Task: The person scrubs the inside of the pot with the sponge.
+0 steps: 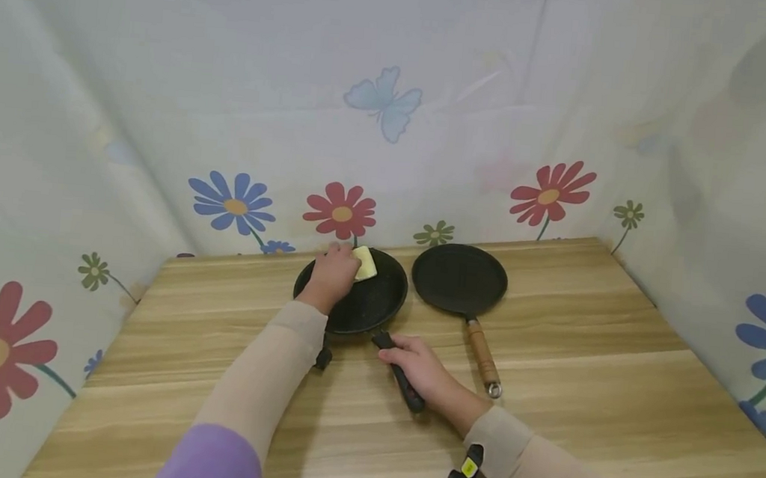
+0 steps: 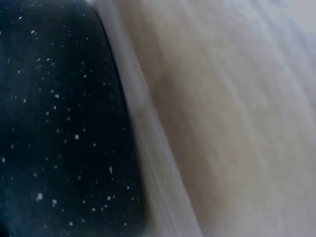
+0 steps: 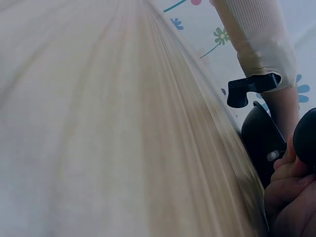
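Note:
In the head view my left hand (image 1: pixel 335 274) is over the far left part of a black frying pan (image 1: pixel 371 305), gripping a pale yellow sponge (image 1: pixel 365 263) against the pan's inside. My right hand (image 1: pixel 422 366) holds the pan's black handle (image 1: pixel 406 388), its thumb lying along the top. White specks dot the dark pan surface (image 2: pixel 64 123) in the left wrist view, where the hand itself does not show. Curled fingers (image 3: pixel 291 180) wrap the handle (image 3: pixel 306 136) at the right edge of the right wrist view, with the pan (image 3: pixel 261 140) tilted behind.
A flat black griddle pan (image 1: pixel 459 279) with a wooden handle (image 1: pixel 482 357) lies right of the frying pan on the wood-grain table (image 1: pixel 615 377). Flower-printed white sheeting (image 1: pixel 265 110) stands along the table's back and sides. Black wrist-camera mounts (image 1: pixel 463 474) stick out from both wrists.

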### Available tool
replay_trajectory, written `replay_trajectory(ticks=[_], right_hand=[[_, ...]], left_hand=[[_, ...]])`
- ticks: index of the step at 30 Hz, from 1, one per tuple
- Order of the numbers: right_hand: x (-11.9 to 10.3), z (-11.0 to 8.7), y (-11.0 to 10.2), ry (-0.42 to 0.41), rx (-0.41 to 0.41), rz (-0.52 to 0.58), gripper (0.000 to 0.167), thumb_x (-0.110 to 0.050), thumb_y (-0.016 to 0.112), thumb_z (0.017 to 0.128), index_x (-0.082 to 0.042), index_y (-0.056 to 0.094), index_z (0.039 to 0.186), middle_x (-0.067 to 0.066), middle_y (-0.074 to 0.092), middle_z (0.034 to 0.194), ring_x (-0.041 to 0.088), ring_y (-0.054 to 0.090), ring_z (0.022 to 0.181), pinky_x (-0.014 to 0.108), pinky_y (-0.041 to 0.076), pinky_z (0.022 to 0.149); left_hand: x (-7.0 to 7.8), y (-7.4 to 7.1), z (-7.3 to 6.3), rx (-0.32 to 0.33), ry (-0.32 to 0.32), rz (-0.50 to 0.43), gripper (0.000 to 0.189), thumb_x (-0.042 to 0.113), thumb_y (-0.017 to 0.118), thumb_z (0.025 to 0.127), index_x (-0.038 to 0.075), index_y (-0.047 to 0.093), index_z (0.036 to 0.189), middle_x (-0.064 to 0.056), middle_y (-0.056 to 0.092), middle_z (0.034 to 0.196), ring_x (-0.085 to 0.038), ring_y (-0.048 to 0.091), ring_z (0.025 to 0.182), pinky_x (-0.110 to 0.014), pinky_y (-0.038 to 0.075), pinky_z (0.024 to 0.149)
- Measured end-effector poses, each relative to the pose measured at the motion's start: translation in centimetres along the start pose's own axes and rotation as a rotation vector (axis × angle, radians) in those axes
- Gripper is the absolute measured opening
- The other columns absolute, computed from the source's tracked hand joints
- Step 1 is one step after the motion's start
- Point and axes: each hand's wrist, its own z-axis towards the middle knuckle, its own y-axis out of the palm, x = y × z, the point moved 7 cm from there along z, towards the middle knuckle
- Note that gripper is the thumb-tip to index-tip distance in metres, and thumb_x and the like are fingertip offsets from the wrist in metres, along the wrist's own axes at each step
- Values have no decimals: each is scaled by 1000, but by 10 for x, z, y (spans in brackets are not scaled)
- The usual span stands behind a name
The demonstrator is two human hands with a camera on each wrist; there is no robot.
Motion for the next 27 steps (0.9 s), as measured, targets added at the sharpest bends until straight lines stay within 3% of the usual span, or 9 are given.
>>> replay_trajectory(ticks=[7, 12, 17, 27], right_hand=[[-3, 0, 3, -15, 11, 1, 44, -23, 59, 97, 3, 61, 133, 9, 55, 70, 13, 49, 51, 26, 40, 47], [-5, -2, 1, -13, 27, 1, 44, -22, 60, 97, 3, 61, 133, 11, 55, 71, 14, 49, 51, 26, 40, 47], [-5, -2, -4, 1, 52, 0, 45, -23, 60, 96, 2, 61, 134, 13, 57, 77, 15, 50, 54, 27, 41, 49], [-5, 0, 0, -8, 46, 1, 42, -20, 61, 96, 4, 62, 131, 13, 57, 79, 15, 50, 55, 28, 42, 53]], left_hand=[[-8, -3, -5, -3, 8, 27, 28, 5, 51, 103, 13, 75, 115, -16, 56, 128, -38, 48, 118, -63, 44, 95], [-13, -9, -9, 8, 38, 67, 24, 7, 55, 100, 13, 77, 110, -17, 58, 118, -39, 50, 114, -64, 43, 92], [-21, -17, -17, 28, 59, 82, 18, 13, 64, 94, 15, 78, 105, -14, 61, 114, -37, 51, 111, -62, 43, 91], [-29, -25, -31, 14, 88, 98, 20, 10, 60, 95, 13, 78, 104, -15, 64, 112, -36, 53, 107, -53, 43, 91]])
